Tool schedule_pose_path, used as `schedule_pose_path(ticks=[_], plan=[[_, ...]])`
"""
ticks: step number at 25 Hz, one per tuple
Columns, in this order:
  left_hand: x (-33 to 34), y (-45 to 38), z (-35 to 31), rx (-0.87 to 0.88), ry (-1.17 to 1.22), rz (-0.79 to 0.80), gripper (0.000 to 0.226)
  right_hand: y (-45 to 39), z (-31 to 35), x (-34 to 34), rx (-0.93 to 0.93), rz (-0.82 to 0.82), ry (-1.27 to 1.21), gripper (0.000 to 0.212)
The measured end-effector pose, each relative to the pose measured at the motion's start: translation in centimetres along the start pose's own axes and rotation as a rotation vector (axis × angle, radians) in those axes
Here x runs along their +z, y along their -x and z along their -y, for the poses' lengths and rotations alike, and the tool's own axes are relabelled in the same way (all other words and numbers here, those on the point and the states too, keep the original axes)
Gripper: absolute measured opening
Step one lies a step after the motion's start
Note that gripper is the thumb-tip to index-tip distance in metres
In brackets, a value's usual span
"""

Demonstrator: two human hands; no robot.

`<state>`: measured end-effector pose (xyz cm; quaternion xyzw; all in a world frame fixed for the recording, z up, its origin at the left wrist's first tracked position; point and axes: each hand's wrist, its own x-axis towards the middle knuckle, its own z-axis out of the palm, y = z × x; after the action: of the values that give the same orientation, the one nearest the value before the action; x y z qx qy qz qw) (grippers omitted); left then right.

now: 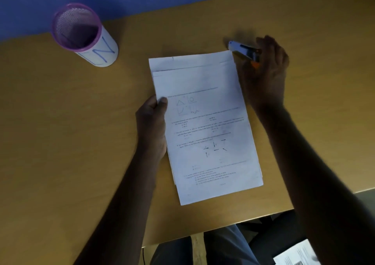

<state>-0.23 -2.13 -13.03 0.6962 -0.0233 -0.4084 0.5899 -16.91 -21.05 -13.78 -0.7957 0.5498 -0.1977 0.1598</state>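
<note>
My left hand (151,126) pinches paper stack (205,126) edge; right hand (265,71) fingers curled round stapler (244,51) at stack's top corner.

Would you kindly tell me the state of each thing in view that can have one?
paper stack: lying flat on the desk, sheets unevenly aligned, left edge pinched.
stapler: held at the stack's far right corner; whether it bites the paper is unclear.
left hand: pinches the stack's left edge, thumb on top.
right hand: grips the stapler.
pen cup: upright on the desk, open-topped.
</note>
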Motion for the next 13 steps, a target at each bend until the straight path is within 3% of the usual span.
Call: schedule_pose_path(ticks=[7,11,13], plan=[[2.0,0.4,1.4,0.013,0.059,0.136,0.016,-2.8,-0.8,1.1,0.037,0.010,0.105,0.042],[2.9,0.3,2.1,-0.007,0.029,0.093,0.015,0.7,0.8,-0.4,-0.081,-0.088,-0.254,0.032],[3.0,0.2,2.2,-0.024,0.033,0.104,0.015,4.8,2.9,-0.5,-0.032,-0.029,-0.496,0.027]])
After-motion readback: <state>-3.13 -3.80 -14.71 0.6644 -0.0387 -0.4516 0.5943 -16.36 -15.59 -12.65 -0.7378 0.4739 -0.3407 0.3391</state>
